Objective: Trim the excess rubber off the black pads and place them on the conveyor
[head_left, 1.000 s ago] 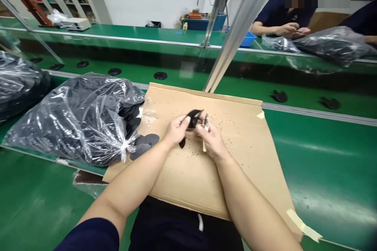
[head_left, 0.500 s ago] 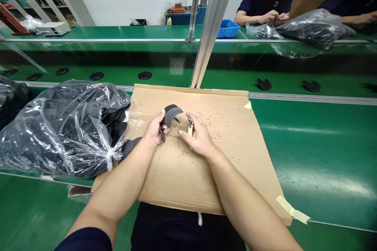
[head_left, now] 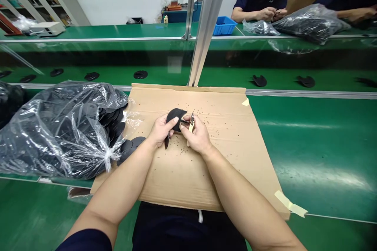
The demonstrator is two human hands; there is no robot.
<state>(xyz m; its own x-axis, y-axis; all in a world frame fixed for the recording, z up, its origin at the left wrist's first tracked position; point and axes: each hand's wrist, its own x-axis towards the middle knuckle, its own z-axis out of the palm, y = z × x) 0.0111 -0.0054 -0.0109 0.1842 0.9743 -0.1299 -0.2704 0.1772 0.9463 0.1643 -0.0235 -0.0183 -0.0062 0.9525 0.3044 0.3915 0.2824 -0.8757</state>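
Note:
My left hand point(head_left: 160, 130) grips a black curved plastic part point(head_left: 174, 116), its thumb laid over the near face. A narrow tongue of the part hangs below the fingers. In my right hand point(head_left: 199, 135) are small nippers point(head_left: 191, 122) with pale yellow handles, their metal tip pointing up. The right thumb and forefinger also close at a thin dark strip on the part's right side; whether they pinch it is hard to see. Both hands are above a cardboard sheet point(head_left: 182, 184) sprinkled with tiny dark bits.
A clear plastic bag point(head_left: 59, 133) full of black parts lies at left, with loose black discs point(head_left: 132, 147) beside it. Black parts point(head_left: 140, 74) lie along the green strip behind. A metal post point(head_left: 203, 39) rises behind the cardboard. Two people sit across, near a blue bin point(head_left: 224, 26).
The black part has turned and moved right, and its other face shows. My right fingers have come up to its right side, with the nippers now pointing up. The view has shifted slightly.

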